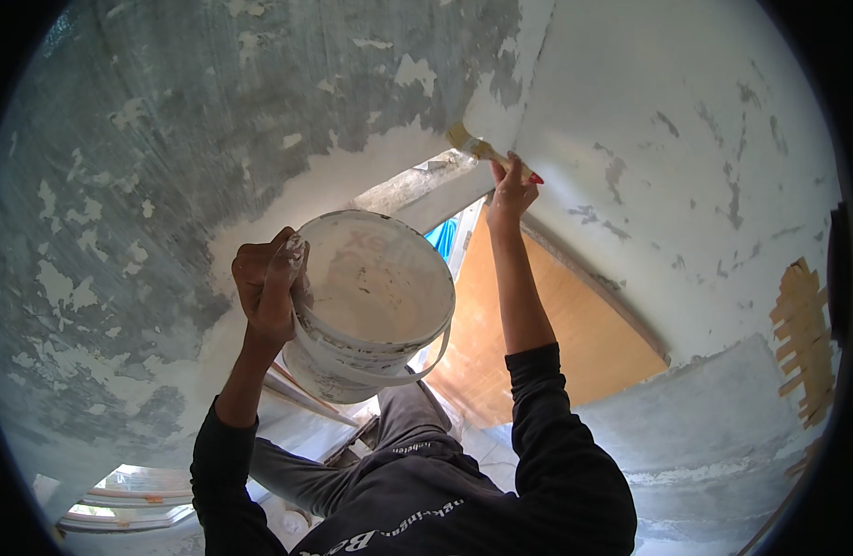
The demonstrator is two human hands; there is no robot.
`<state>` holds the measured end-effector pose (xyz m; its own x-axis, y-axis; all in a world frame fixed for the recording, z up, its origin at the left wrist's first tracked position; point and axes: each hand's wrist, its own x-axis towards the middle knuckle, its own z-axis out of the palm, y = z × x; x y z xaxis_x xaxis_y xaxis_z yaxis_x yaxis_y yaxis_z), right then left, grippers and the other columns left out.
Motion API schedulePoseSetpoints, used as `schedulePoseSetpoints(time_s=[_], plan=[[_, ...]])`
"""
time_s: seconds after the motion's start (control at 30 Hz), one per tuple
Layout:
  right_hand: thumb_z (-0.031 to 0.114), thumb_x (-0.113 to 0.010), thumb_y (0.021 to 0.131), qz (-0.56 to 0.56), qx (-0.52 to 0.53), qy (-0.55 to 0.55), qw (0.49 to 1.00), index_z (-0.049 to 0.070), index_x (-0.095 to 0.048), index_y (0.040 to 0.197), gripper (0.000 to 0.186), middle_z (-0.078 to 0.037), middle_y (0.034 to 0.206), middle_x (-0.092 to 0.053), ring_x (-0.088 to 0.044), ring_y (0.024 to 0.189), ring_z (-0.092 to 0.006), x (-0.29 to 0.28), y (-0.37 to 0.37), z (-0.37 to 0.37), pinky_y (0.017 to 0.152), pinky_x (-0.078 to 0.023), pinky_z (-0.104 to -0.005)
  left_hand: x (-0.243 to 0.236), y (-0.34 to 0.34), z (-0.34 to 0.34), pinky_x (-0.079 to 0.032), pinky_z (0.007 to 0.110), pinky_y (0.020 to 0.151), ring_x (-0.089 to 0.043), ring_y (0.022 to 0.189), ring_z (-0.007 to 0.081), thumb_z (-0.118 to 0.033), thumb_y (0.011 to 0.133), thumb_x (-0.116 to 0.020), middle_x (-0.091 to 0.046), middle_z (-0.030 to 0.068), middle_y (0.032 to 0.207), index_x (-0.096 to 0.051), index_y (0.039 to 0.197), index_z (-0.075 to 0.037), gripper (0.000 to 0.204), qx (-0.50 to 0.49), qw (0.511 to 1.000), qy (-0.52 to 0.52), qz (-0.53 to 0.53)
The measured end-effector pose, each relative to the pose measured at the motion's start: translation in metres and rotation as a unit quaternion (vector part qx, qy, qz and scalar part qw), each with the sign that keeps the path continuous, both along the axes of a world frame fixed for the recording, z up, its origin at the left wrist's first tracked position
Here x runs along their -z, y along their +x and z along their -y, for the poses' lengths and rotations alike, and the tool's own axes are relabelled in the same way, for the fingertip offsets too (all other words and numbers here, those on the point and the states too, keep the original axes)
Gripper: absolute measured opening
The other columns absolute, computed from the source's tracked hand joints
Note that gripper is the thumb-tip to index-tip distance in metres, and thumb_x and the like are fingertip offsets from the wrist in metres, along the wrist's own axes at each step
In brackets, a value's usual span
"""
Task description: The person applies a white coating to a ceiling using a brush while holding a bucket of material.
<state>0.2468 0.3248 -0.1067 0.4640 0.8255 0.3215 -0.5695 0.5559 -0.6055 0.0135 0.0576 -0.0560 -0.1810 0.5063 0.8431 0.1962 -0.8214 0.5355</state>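
My left hand point(265, 287) is closed on the rim of a white plastic bucket point(326, 375), holding it up tilted so that its inside shows. Whitish paint point(369, 301) lies within, and smears streak the bucket's sides. Its white strap handle hangs loose below the rim. Raised higher, my right hand point(512, 196) grips a paintbrush point(482, 148) by its handle, which ends in a red tip. The bristles point up and left, at the wall near the corner; whether they touch it I cannot tell.
A patchy grey wall point(167, 213) rises at left, a whiter one point(667, 176) at right. Behind my right forearm stands an orange-brown wooden panel point(556, 324). Something blue point(440, 238) shows through a gap. A window point(135, 500) sits at lower left, a tan jagged-edged patch point(802, 343) far right.
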Motion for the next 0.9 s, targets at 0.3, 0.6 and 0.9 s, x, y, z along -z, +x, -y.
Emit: schedulePoseSetpoints(time_s=[0.3, 0.6, 0.9], plan=[[0.013, -0.064, 0.083, -0.003, 0.068, -0.027, 0.997, -0.012, -0.059, 0.091, 0.026, -0.017, 0.097, -0.059, -0.064, 0.075, -0.0203, 0.018, 0.011, 0.002, 0.074, -0.06, -0.0313, 0.024, 0.0, 0.002, -0.042, 0.029, 0.062, -0.027, 0.041, 0.0131, -0.004, 0.081, -0.048, -0.031, 0.003, 0.039, -0.039, 0.046, 0.002, 0.036, -0.049, 0.997, 0.003, 0.059], [0.011, -0.065, 0.081, -0.096, -0.043, 0.038, 0.994, -0.01, -0.055, 0.094, 0.027, -0.013, 0.098, -0.054, -0.062, 0.085, -0.0217, -0.061, -0.008, 0.026, 0.077, -0.059, -0.0299, 0.017, 0.01, -0.001, -0.037, 0.029, 0.058, -0.023, 0.042, 0.0108, -0.005, 0.082, -0.048, -0.03, 0.0029, 0.039, -0.038, 0.047, 0.003, 0.037, -0.025, 0.998, 0.002, 0.049], [0.012, -0.065, 0.084, -0.037, -0.046, -0.048, 0.997, -0.009, -0.056, 0.094, 0.024, -0.014, 0.104, -0.053, -0.059, 0.09, -0.0187, 0.033, -0.015, 0.011, 0.082, -0.056, -0.033, 0.009, 0.02, -0.003, -0.025, 0.029, 0.046, -0.025, 0.041, 0.0114, -0.005, 0.084, -0.046, -0.035, 0.0026, 0.038, -0.04, 0.044, 0.001, 0.041, 0.029, 0.999, 0.006, 0.036]])
